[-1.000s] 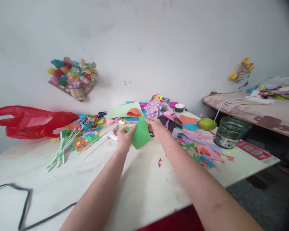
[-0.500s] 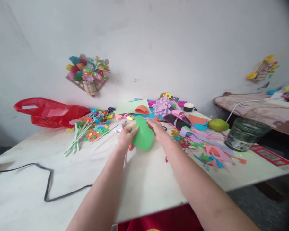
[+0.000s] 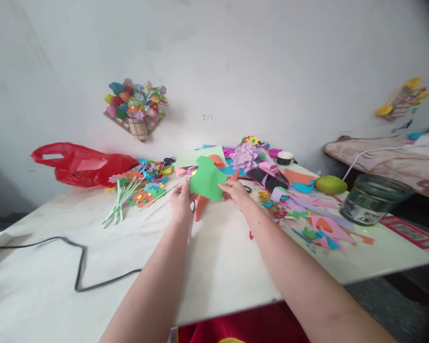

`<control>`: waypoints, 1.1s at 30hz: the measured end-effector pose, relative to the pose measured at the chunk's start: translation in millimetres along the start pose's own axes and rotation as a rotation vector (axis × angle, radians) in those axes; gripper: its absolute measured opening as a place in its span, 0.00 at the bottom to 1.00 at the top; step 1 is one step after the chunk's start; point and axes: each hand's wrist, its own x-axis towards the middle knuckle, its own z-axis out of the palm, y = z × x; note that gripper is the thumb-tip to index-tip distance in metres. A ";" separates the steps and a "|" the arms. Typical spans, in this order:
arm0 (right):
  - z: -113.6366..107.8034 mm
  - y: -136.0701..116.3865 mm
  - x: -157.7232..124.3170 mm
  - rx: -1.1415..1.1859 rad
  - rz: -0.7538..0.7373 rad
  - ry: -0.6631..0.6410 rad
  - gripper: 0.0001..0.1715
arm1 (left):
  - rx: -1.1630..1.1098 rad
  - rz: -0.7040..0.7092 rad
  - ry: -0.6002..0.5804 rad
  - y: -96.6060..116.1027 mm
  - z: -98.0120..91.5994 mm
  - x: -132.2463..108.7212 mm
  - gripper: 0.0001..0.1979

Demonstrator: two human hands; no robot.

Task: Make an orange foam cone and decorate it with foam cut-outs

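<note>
A green sheet of craft foam or paper [image 3: 208, 179], irregularly cut along its top, is held up above the table between both hands. My left hand [image 3: 181, 197] pinches its lower left edge. At the lower right corner, my right hand [image 3: 234, 191] grips it between thumb and fingers. Behind and below the sheet lies an orange piece [image 3: 200, 208], partly hidden by it. A dark scissors-like loop [image 3: 248, 189] shows just past my right hand. Something thin and dark sits by my left fingers, too small to name.
Foam flowers with pale green stems [image 3: 119, 200] and a red plastic bag [image 3: 82, 166] lie left. Coloured scraps [image 3: 325, 228], a phone [image 3: 268, 180], a yellow-green fruit [image 3: 331, 185] and a glass jar [image 3: 373, 200] are right. A black cable [image 3: 80, 267] crosses the table [image 3: 221, 267] at left.
The green sheet has been raised and turned, its wide side now stretched between my hands. My right hand has moved down to its lower right corner; more of the orange piece shows.
</note>
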 end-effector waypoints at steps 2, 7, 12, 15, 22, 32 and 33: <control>-1.5 0.8 1.1 0.048 -0.008 0.043 0.19 | -0.017 -0.023 -0.010 -0.8 -0.9 0.6 0.17; -2.1 1.6 1.5 0.085 -0.010 0.076 0.19 | 0.047 -0.064 -0.125 -2.7 1.2 -3.5 0.13; 0.2 1.2 1.3 0.121 -0.037 0.147 0.20 | 0.075 -0.119 -0.171 -6.3 5.1 -6.2 0.19; 4.6 2.2 0.1 0.119 -0.042 0.164 0.19 | 0.132 -0.137 -0.231 -8.4 8.8 -7.7 0.25; 15.2 3.8 -3.5 0.078 -0.042 0.074 0.18 | 0.162 -0.092 -0.293 -6.5 9.0 -8.6 0.22; 4.0 2.6 -3.0 0.013 -0.022 0.001 0.19 | 0.160 -0.229 -0.378 5.6 1.3 -8.3 0.20; 4.8 2.4 -3.3 0.013 -0.017 -0.004 0.19 | 0.154 -0.227 -0.372 5.2 1.2 -8.1 0.19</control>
